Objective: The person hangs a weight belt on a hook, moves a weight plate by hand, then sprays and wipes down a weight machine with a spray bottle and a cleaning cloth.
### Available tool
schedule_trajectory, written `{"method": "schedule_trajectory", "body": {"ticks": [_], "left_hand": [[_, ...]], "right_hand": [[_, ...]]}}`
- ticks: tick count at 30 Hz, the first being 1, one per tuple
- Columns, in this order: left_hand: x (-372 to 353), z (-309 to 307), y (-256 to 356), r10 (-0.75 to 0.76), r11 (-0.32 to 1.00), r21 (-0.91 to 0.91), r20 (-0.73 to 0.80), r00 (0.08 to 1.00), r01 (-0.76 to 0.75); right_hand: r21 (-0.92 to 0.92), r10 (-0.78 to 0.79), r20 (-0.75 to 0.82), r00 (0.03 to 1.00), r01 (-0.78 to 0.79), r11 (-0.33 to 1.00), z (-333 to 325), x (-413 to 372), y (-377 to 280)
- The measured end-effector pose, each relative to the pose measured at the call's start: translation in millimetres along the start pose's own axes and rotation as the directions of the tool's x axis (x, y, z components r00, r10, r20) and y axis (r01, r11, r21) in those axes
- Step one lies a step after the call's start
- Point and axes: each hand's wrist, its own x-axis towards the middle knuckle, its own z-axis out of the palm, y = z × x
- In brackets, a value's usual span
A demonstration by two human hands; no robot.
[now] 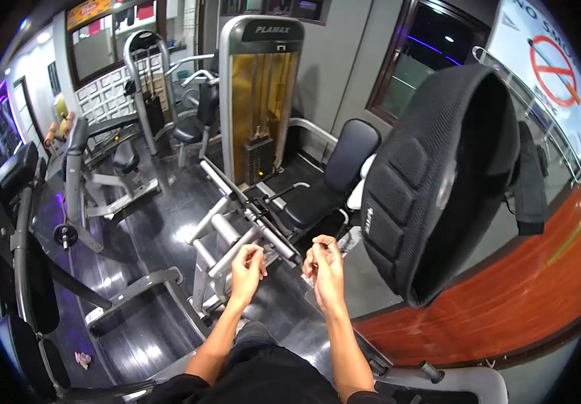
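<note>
My left hand point(247, 269) is raised in front of my body with its fingers curled in, and nothing shows in it. Level with it and a short way to the right, my right hand point(325, 268) is also closed, thumb against bent fingers, with nothing visible inside. Neither hand appears to touch anything. Beyond them is the grey metal frame point(219, 232) of a leg machine with a black padded seat point(307, 205). A black padded lifting belt point(411, 195) looms large to the right of my right hand, curved into a loop, apart from the fingers.
A weight-stack tower point(263, 40) stands ahead. Other machines with a black seat point(189, 129) and a small weight plate point(66, 236) stand to the left. A metal rail point(539, 114) and a reddish wooden panel point(506, 323) are at right. Dark glossy floor point(145, 246) reflects lights.
</note>
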Motion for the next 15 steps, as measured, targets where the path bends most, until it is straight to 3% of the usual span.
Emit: {"method": "schedule_trajectory", "body": {"ticks": [4, 9, 12, 13, 15], "left_hand": [[18, -28, -40, -0.215, 0.976, 0.059, 0.082, 0.973, 0.210], [47, -42, -64, -0.292, 0.953, 0.109, 0.103, 0.951, 0.281], [72, -50, -84, -0.219, 0.960, 0.183, 0.033, 0.975, 0.210], [85, -53, -89, -0.090, 0.960, 0.267, 0.010, 0.996, 0.084], [106, -55, -92, -0.008, 0.926, 0.375, -0.092, 0.996, 0.042]], "right_hand": [[-0.158, 0.097, -0.041, 0.994, -0.102, 0.982, -11, 33, 48], [-0.330, 0.117, -0.024, 0.993, -0.118, 0.937, -19, 60, 99], [-0.492, 0.017, -0.017, 1.000, -0.023, 0.870, -27, 83, 133], [-0.491, 0.017, -0.027, 0.999, -0.028, 0.870, -24, 88, 135], [-0.744, -0.036, -0.058, 0.998, -0.019, 0.668, -18, 101, 139]]}}
